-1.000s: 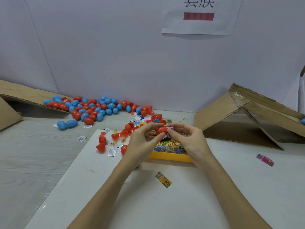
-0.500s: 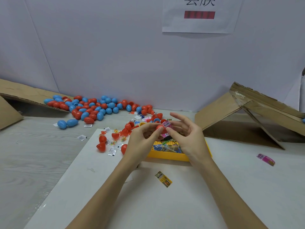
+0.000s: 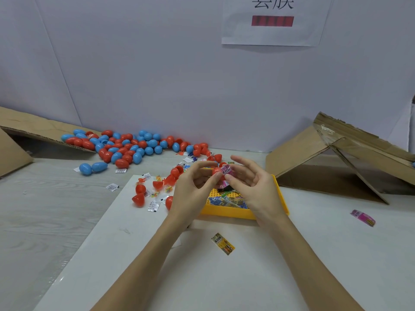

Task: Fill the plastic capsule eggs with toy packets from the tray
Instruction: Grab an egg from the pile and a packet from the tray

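Over the white bench [image 3: 202, 277] we judge stuffing underway: left hand [image 3: 193, 189] holds a red egg half [image 3: 217, 171], right hand [image 3: 251, 187], fingers spread, pinches the pink packet [image 3: 226, 170], which next needs pressing inside.

Tally around the yellow tray [image 3: 226, 213]

One tray; two hands above it; two cardboard boxes, one on either side of it; two loose packets on the near side, one yellow [image 3: 223, 243], one pink [image 3: 362, 217]; beyond it, red and blue eggs [image 3: 125, 148] too heaped to count.
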`<state>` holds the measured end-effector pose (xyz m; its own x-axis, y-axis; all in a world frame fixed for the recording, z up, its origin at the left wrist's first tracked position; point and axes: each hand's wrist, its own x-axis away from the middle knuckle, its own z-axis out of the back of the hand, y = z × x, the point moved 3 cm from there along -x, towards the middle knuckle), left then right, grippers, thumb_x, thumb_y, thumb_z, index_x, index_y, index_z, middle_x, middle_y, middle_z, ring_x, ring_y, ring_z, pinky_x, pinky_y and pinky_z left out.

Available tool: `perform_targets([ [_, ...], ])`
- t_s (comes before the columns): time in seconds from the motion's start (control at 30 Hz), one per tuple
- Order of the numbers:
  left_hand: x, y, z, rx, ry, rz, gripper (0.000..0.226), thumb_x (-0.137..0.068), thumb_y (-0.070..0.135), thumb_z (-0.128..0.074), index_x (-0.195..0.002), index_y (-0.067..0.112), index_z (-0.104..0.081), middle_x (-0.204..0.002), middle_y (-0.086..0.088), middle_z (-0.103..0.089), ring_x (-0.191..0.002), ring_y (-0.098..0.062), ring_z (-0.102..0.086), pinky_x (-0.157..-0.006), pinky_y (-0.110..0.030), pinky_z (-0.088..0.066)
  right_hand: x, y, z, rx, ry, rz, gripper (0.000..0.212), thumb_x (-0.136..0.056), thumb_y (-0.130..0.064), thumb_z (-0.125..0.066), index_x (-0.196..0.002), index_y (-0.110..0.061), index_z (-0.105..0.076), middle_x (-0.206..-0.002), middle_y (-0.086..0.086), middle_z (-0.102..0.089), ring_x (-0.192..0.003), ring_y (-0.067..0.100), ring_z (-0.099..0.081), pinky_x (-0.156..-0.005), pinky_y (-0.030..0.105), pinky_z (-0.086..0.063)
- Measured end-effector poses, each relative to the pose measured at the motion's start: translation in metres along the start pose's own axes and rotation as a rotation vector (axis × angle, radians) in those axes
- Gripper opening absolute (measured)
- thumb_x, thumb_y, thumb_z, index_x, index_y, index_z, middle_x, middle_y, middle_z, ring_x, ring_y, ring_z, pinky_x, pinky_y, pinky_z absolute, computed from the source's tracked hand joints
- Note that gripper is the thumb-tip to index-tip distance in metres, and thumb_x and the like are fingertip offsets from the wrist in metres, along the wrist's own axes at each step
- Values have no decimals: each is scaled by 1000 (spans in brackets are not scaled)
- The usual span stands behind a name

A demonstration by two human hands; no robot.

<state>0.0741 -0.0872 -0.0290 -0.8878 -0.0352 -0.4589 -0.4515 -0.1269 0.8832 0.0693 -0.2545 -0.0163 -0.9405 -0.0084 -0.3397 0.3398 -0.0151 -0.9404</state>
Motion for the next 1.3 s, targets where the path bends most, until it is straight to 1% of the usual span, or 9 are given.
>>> perform_targets([
  [0.1, 1, 2, 0, -1, -22, -34, 28, -97, 23, -68, -125, 28, -69, -108, 17, -75, -102, -7, -72, -85, -21, -59, -2, 2, 2, -68, 25, -72, 40, -88, -12, -80, -127, -18, -70, -114, -4, -77, -108, 7, -72, -86, 20, -59],
  [0.27, 4, 9, -4, -214, -76, -193, 55, -92, 24, -75, -144, 26, -57, -126, 26, -62, -113, -3, -63, -89, -16, -54, -2, 5, 5, -218, 21, -184, 27, -89, -15, -77, -116, -14, -75, -108, 4, -79, -108, 17, -74, -89, 27, -59],
  [0.4, 4, 13, -2, -341, 14, -335, 52, -91, 24, -77, -140, 20, -61, -116, 6, -66, -104, -13, -63, -89, -25, -55, 2, 3, -4, -388, -83, -262, 37, -83, -19, -78, -118, -6, -73, -113, 12, -77, -111, 25, -73, -97, 34, -59],
  [0.67, 4, 10, -4, -522, 2, -512, 55, -98, 18, -67, -151, 17, -49, -116, 2, -56, -106, -10, -53, -92, -20, -49, 5, 1, -9, -660, -139, -450, 38, -94, -19, -72, -127, -1, -69, -119, 17, -74, -111, 27, -73, -92, 34, -60],
  [0.77, 4, 9, -4, -514, -21, -501, 52, -102, 19, -61, -152, 25, -46, -134, 5, -52, -127, -7, -49, -105, -17, -43, 6, 0, -12, -740, -136, -496, 41, -92, -17, -75, -129, 1, -67, -118, 18, -73, -107, 26, -73, -90, 35, -61],
  [0.87, 5, 10, -5, -457, -65, -452, 47, -106, 23, -52, -152, 30, -43, -147, 13, -48, -140, -6, -43, -111, -19, -39, 9, -2, -18, -800, -138, -555, 36, -84, -19, -80, -114, 0, -75, -114, 18, -74, -101, 24, -75, -85, 34, -62],
  [0.97, 8, 11, -6, -387, -112, -413, 42, -109, 25, -45, -151, 28, -44, -146, 14, -52, -138, -11, -47, -111, -24, -42, 12, -5, -25, -833, -137, -624, 29, -78, -21, -83, -101, -3, -80, -112, 18, -76, -99, 24, -76, -84, 35, -63],
  [1.17, 10, 15, -3, -415, -42, -450, 35, -109, 20, -44, -140, 20, -60, -135, 8, -63, -129, -6, -56, -105, -31, -50, 18, -11, -30, -876, -141, -689, 43, -78, -23, -81, -115, -3, -70, -105, 17, -76, -98, 25, -77, -80, 36, -64],
  [1.3, 11, 15, -4, -400, -9, -453, 36, -108, 27, -42, -136, 20, -63, -132, 12, -63, -126, -4, -57, -103, -26, -50, 18, -11, -31, -864, -136, -689, 51, -78, -25, -81, -122, -3, -68, -108, 18, -75, -100, 26, -76, -82, 37, -64],
])
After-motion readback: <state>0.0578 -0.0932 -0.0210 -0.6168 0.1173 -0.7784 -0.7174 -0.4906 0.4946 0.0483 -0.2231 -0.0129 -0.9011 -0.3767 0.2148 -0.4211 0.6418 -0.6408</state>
